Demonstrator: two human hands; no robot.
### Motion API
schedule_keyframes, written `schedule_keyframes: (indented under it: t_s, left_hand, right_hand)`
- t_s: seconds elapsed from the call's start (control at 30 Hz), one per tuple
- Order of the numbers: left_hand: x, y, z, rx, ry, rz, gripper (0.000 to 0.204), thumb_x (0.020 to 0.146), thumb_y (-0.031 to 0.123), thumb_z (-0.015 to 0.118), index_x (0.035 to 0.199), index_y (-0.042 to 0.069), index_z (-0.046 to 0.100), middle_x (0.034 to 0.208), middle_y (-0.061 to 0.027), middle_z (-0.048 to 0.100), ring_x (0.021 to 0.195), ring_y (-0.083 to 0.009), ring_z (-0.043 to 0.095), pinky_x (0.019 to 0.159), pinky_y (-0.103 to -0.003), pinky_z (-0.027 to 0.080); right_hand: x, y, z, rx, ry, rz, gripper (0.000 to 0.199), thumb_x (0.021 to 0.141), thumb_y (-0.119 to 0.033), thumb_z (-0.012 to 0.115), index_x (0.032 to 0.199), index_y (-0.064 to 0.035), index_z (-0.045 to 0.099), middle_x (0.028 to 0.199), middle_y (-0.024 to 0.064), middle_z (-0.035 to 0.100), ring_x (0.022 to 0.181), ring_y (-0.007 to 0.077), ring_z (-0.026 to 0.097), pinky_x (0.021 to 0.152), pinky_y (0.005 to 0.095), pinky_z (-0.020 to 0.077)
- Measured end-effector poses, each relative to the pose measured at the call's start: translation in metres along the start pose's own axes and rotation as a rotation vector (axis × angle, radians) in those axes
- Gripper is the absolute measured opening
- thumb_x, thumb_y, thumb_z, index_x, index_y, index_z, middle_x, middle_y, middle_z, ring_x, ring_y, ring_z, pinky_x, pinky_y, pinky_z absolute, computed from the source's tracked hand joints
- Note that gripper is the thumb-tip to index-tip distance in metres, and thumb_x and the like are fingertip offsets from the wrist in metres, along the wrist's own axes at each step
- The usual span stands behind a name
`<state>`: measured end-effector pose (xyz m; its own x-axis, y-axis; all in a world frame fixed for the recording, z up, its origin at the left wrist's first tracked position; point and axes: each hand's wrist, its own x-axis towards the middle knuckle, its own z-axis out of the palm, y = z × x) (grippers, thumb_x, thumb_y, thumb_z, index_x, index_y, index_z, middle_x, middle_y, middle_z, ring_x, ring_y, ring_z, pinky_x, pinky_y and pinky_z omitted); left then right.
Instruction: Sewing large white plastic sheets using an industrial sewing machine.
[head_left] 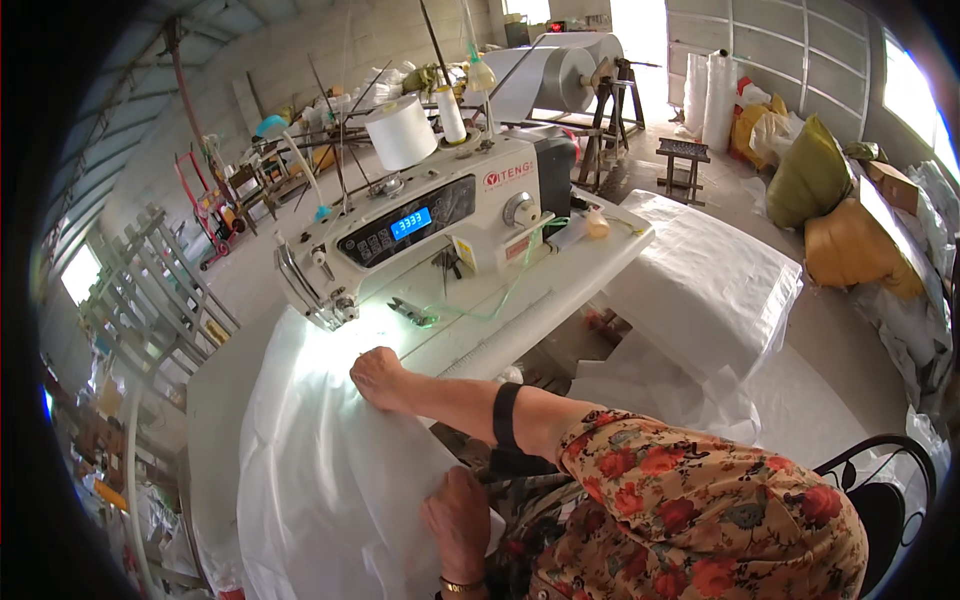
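Note:
A white plastic-looking sheet runs from under the sewing machine's needle area down toward my lap. My right hand is closed on the sheet just in front of the lit needle area, its arm reaching across from the right. Lower down, my left hand grips the sheet's right edge, with its fingers partly hidden. A pair of thread snips lies on the machine bed, close to the needle area. The needle itself is lost in the glare.
A large white thread cone and a slimmer spool stand atop the machine. White sheets are stacked to the right. Beyond are a big white roll, a small stool and stuffed sacks. Grey metal railings stand left.

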<state>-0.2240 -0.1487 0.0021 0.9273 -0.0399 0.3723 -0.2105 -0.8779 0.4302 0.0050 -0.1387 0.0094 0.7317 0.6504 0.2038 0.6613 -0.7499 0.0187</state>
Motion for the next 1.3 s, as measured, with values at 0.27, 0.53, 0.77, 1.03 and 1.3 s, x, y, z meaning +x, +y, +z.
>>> schedule_keyframes:
  t_s: [0.27, 0.53, 0.77, 1.03, 1.3]
  left_hand:
    - [0.009, -0.009, 0.011, -0.079, 0.04, 0.01, 0.011, 0.082, 0.006, 0.056, 0.077, 0.004, 0.047, 0.068, -0.0174, 0.056, 0.066, -0.0406, 0.058, 0.057, -0.05, 0.044]
    - [0.005, -0.005, 0.021, -0.095, 0.132, -0.014, 0.008, 0.077, 0.003, 0.056, 0.08, 0.004, 0.049, 0.074, -0.0147, 0.058, 0.066, -0.0382, 0.06, 0.057, -0.047, 0.046]
    - [0.016, -0.014, 0.019, 0.017, 0.125, -0.01, 0.009, 0.074, 0.003, 0.057, 0.08, 0.003, 0.051, 0.074, -0.014, 0.06, 0.065, -0.0358, 0.061, 0.057, -0.044, 0.047]
    - [0.043, -0.028, 0.021, 0.168, 0.192, -0.053, 0.005, 0.079, 0.008, 0.054, 0.08, 0.003, 0.052, 0.073, -0.0147, 0.061, 0.063, -0.0369, 0.061, 0.058, -0.047, 0.047]
    - [0.036, -0.022, 0.031, -0.001, 0.238, -0.095, 0.011, 0.081, 0.011, 0.054, 0.084, 0.001, 0.052, 0.074, -0.0175, 0.06, 0.067, -0.0398, 0.06, 0.06, -0.051, 0.043]
  right_hand:
    - [0.022, 0.004, 0.009, 0.035, -0.057, 0.08, 0.019, 0.057, -0.005, 0.077, 0.074, -0.0074, 0.07, 0.08, 0.012, 0.071, 0.081, 0.0246, 0.071, 0.071, 0.0367, 0.0572]
    - [-0.034, 0.007, -0.003, 0.131, 0.101, 0.024, 0.011, 0.067, 0.002, 0.058, 0.071, -0.0023, 0.068, 0.081, 0.0179, 0.069, 0.081, 0.0312, 0.069, 0.068, 0.0381, 0.0543]
    - [-0.012, 0.009, 0.001, 0.01, 0.054, -0.079, 0.009, 0.072, -0.005, 0.06, 0.073, -0.0018, 0.069, 0.081, 0.0178, 0.069, 0.081, 0.0308, 0.069, 0.068, 0.0389, 0.0542]
    - [0.024, 0.014, 0.009, 0.049, 0.1, -0.027, 0.014, 0.074, -0.001, 0.057, 0.077, -0.0008, 0.071, 0.08, 0.0196, 0.069, 0.079, 0.0316, 0.07, 0.066, 0.0396, 0.0546]
    - [-0.034, 0.006, 0.001, 0.185, 0.078, 0.074, 0.015, 0.08, -0.008, 0.052, 0.086, 0.002, 0.062, 0.08, 0.0218, 0.066, 0.079, 0.0382, 0.066, 0.071, 0.0463, 0.0518]
